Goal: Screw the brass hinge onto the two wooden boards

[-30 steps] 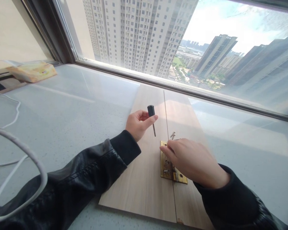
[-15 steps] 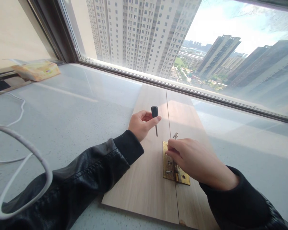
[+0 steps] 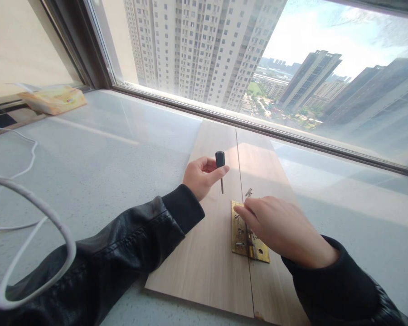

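Observation:
Two pale wooden boards [image 3: 204, 253] lie side by side with a narrow seam between them. A brass hinge [image 3: 260, 254] rests across the seam, with small screws on its left leaf. Its upper right part is covered by my right hand [image 3: 270, 222], whose thumb and fingers are bent over the hinge; what they hold, if anything, is hidden. Just above that hand a few loose screws [image 3: 249, 192] lie by the seam. Over the left board, my left hand [image 3: 204, 176] pinches a screwdriver [image 3: 220, 159] with a black handle, its shaft pointing down.
The boards lie on a speckled pale sill [image 3: 122, 154] below a large window with towers outside. A tissue pack [image 3: 56, 99] sits at the back left. A white cable [image 3: 59, 222] loops in front of my left sleeve.
The thumb of my right hand has shifted slightly up and left, and more of the hinge's left leaf with a screw shows. My left hand has hardly moved.

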A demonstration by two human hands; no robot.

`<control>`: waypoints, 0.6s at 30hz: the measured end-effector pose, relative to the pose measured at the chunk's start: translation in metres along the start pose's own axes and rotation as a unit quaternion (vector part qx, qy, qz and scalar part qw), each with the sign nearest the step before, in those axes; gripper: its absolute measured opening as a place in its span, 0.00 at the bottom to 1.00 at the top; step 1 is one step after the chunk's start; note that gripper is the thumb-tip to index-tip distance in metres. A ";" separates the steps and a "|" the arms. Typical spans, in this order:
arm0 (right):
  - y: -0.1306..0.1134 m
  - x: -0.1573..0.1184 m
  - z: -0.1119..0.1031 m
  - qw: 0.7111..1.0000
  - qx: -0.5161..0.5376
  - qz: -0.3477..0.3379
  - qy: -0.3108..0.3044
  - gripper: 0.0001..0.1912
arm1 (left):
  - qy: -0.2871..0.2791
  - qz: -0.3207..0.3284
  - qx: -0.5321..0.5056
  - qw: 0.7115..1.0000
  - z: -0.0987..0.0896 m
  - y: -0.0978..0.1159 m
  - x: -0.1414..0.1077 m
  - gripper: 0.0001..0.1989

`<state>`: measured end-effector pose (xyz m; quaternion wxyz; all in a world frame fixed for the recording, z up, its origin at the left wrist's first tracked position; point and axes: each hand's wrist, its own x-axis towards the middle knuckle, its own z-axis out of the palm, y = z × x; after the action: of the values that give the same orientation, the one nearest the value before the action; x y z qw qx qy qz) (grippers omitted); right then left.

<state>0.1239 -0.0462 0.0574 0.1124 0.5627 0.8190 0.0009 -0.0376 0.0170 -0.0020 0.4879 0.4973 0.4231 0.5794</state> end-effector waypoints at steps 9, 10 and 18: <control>-0.001 0.005 0.002 0.998 0.015 -0.067 0.011 0.22 | 0.000 0.005 0.008 1.000 0.001 -0.001 0.000 0.14; -0.002 0.005 0.002 0.997 0.018 -0.070 0.011 0.21 | 0.001 0.006 0.009 1.000 0.001 -0.001 0.000 0.14; -0.003 0.004 0.002 0.997 0.015 -0.072 0.008 0.18 | 0.001 0.007 0.007 1.000 0.000 0.000 -0.001 0.13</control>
<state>0.1206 -0.0439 0.0541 0.0973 0.5037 0.8582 -0.0149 -0.0377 0.0164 -0.0023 0.4801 0.5033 0.4237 0.5802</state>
